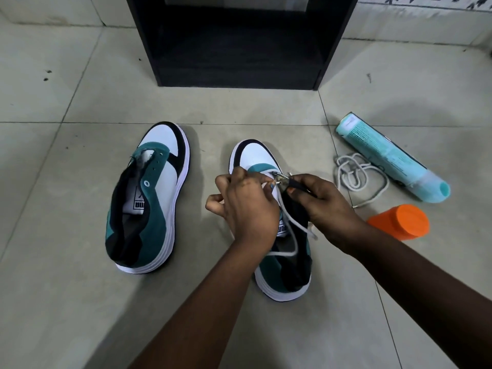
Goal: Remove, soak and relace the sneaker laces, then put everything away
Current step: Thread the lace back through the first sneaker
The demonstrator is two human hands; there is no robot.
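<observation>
I saw both hands meeting over the right-hand sneaker [282, 272], just right of the frame's centre, its white toe pointing up the picture. The left hand [246, 206] had its fingers curled in, thumb and forefinger pinching the white lace [291, 230] near the lowest eyelets. The right hand [320, 198] was clenched round a small dark-handled tool [288, 182], whose metal tip touched the lace end right beside the left fingertips; I could not tell what kind of tool it was. The lace trailed loose down over the shoe's tongue. The other sneaker [149, 201] sat unlaced at centre left on the tiled floor [66, 302]. A second lace [358, 174] lay coiled at right, beside a teal bottle [386, 153] on its side, with an orange container [402, 222] below. A dark shelf [239, 49] stood at upper centre.
</observation>
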